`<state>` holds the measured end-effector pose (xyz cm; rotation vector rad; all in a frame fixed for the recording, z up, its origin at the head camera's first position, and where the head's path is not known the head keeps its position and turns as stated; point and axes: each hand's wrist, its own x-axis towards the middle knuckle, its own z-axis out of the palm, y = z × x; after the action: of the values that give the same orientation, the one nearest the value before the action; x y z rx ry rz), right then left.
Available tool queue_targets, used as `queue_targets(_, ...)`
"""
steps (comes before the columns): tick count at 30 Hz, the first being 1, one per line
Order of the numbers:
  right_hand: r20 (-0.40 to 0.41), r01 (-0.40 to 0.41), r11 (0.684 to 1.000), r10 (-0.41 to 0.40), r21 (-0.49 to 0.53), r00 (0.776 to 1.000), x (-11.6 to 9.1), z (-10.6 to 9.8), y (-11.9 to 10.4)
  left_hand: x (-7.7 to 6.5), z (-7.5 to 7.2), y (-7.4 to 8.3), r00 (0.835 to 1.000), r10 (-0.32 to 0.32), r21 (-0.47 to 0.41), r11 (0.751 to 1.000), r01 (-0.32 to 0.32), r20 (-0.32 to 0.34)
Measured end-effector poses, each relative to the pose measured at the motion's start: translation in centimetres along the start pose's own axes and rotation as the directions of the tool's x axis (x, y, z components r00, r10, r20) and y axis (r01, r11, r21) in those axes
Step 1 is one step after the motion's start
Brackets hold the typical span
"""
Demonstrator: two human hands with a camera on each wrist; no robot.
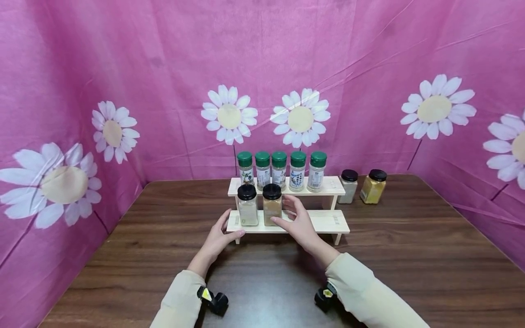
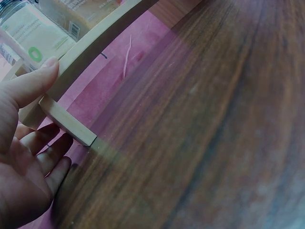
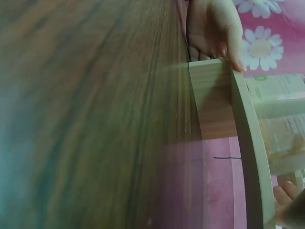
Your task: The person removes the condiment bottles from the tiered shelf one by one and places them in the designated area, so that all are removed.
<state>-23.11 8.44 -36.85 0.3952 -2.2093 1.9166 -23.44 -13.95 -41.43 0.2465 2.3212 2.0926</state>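
A two-step wooden rack [image 1: 320, 222] stands on the table. My left hand [image 1: 217, 237] holds the left end of its lower step, thumb on the front edge [image 2: 78, 67] and the other fingers lower down beside the leg [image 2: 71, 121]. On that step stand two square jars with black lids, a pale one [image 1: 248, 212] at the left and a light-brown one [image 1: 272, 207] just right of it. My right hand [image 1: 301, 225] grips the light-brown jar from the right, thumb across its front and fingers toward its back; its fingers [image 3: 285, 194] show only partly in the right wrist view.
Several green-capped spice bottles [image 1: 297, 171] line the upper step. To the right of the rack, a black-lidded jar of pale contents [image 1: 347, 187] and one of yellow contents [image 1: 373, 187] stand on the brown wooden table [image 1: 410, 246]. A pink flowered cloth [image 1: 262, 54] hangs behind.
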Motion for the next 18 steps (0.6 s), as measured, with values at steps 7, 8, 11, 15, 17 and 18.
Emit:
queue_targets(7,-0.054,0.021,0.999,-0.023,-0.04,0.998,0.4,1.4,0.0,0.1,-0.1,0.1,1.0,0.001,-0.019,1.0,-0.001,0.005)
queue_targets(8,-0.062,0.02,0.999,-0.023,-0.048,0.998,0.4,1.6,0.0,0.1,-0.1,0.1,1.0,0.002,-0.019,1.0,-0.002,0.005)
queue_targets(11,-0.076,0.032,0.998,-0.036,-0.058,0.996,0.5,2.0,0.3,0.0,-0.2,0.0,1.0,0.007,-0.013,1.0,-0.006,0.005)
queue_targets(15,-0.096,0.062,0.994,-0.071,-0.094,0.993,0.6,2.3,0.4,-0.1,-0.2,0.0,1.0,0.011,-0.006,1.0,-0.011,0.004)
queue_targets(17,-0.109,0.069,0.99,-0.083,-0.126,0.991,0.7,2.4,0.4,0.0,-0.1,0.0,1.0,0.011,-0.008,1.0,-0.011,0.005)
queue_targets(18,-0.118,0.073,0.987,-0.091,-0.143,0.989,0.7,2.5,0.4,0.0,-0.1,0.0,1.0,0.011,-0.011,1.0,-0.011,0.006)
